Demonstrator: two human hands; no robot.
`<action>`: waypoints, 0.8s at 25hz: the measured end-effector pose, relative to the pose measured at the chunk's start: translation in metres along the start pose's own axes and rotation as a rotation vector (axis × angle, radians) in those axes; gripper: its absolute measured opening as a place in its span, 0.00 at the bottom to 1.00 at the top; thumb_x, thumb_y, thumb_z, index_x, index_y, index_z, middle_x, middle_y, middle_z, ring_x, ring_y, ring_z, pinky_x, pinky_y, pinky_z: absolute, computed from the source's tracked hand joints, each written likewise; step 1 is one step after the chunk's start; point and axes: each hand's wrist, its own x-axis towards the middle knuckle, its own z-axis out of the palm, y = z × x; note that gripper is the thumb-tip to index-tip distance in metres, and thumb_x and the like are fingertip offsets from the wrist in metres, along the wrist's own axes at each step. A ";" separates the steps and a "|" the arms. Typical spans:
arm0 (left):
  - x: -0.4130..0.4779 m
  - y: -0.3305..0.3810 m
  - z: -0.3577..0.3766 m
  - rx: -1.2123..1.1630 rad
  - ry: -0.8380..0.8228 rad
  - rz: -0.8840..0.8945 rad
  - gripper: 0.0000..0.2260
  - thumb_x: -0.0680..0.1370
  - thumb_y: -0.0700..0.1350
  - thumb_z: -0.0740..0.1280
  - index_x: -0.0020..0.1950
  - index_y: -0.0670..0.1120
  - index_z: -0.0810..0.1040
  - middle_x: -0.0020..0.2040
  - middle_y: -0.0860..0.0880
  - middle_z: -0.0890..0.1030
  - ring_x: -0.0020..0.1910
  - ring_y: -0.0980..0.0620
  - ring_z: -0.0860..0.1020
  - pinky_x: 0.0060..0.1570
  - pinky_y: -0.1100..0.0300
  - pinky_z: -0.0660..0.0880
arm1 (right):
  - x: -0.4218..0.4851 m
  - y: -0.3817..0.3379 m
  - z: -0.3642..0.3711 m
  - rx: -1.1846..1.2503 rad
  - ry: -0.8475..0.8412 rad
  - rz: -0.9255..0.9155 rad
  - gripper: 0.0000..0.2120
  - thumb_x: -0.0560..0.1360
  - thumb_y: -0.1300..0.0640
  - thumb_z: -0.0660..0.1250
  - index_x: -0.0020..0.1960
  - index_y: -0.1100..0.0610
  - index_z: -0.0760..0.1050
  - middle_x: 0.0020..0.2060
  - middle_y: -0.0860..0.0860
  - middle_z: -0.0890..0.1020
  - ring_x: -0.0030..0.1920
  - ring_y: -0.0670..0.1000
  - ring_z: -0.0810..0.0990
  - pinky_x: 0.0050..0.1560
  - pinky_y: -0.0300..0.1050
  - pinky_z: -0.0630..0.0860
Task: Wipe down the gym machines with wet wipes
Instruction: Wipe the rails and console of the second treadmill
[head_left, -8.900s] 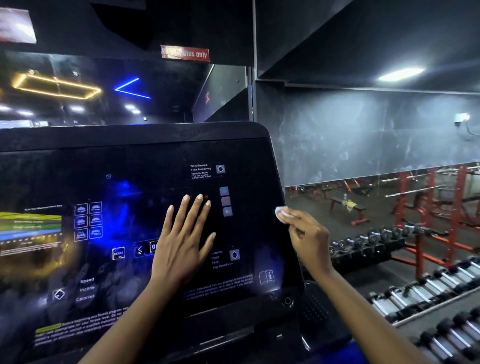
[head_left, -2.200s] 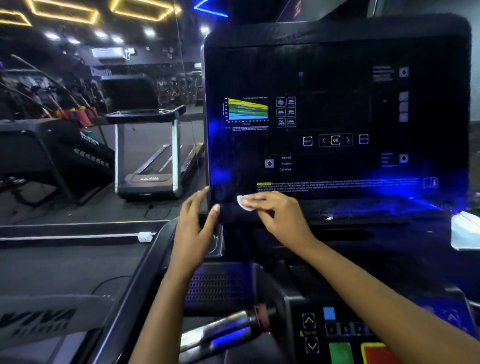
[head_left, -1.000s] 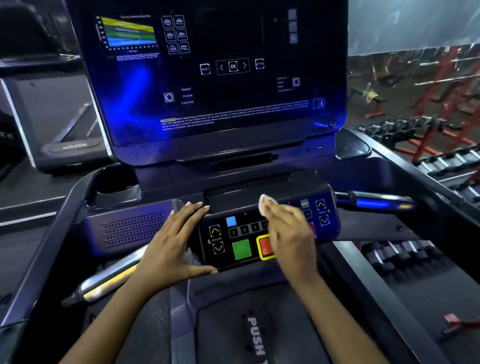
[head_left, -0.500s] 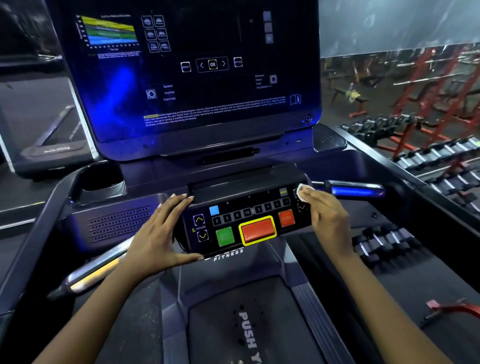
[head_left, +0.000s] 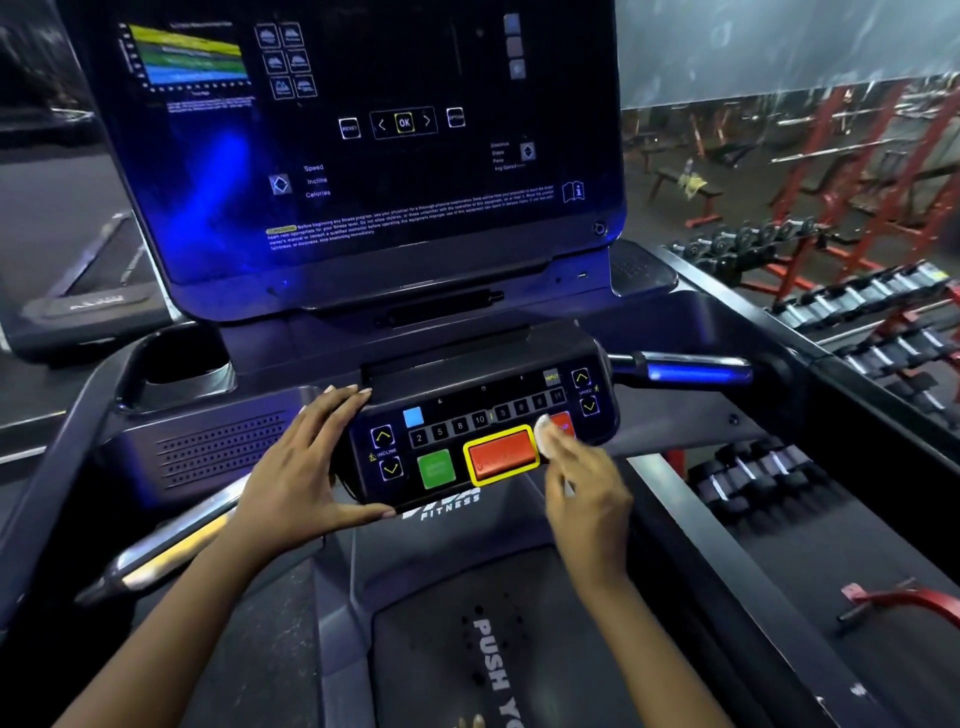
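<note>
A: Where does the one view look from?
B: From the person's head, wide-angle, facing forward and down, close over the button panel of the treadmill.
A: What lies beyond?
B: The console screen stands just behind, filling the far middle; dumbbell racks run off at the far right.

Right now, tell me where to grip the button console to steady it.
Grip the button console by its left end, coming from the left: the box is shallow enough that the left hand spans it, fingers over the top edge, thumb underneath, clear of the wet wipe.
</note>
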 end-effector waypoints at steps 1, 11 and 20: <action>0.000 0.000 0.000 0.003 -0.001 0.000 0.50 0.63 0.79 0.58 0.75 0.48 0.58 0.72 0.47 0.65 0.71 0.50 0.62 0.64 0.50 0.64 | 0.013 0.008 -0.003 -0.016 0.039 0.037 0.16 0.70 0.70 0.64 0.56 0.62 0.80 0.52 0.53 0.83 0.47 0.49 0.80 0.54 0.32 0.72; 0.001 -0.002 0.003 0.034 0.000 0.012 0.50 0.63 0.78 0.58 0.75 0.47 0.59 0.72 0.46 0.66 0.71 0.49 0.61 0.66 0.46 0.63 | 0.016 -0.037 0.028 -0.069 -0.108 -0.027 0.21 0.65 0.71 0.73 0.57 0.61 0.79 0.48 0.54 0.83 0.41 0.52 0.80 0.44 0.36 0.77; 0.000 -0.004 0.005 0.038 -0.010 0.004 0.50 0.64 0.78 0.58 0.76 0.48 0.57 0.73 0.48 0.64 0.72 0.47 0.63 0.69 0.48 0.60 | -0.009 -0.064 0.033 0.097 -0.310 -0.256 0.18 0.74 0.66 0.59 0.62 0.60 0.76 0.57 0.51 0.80 0.55 0.49 0.78 0.60 0.38 0.73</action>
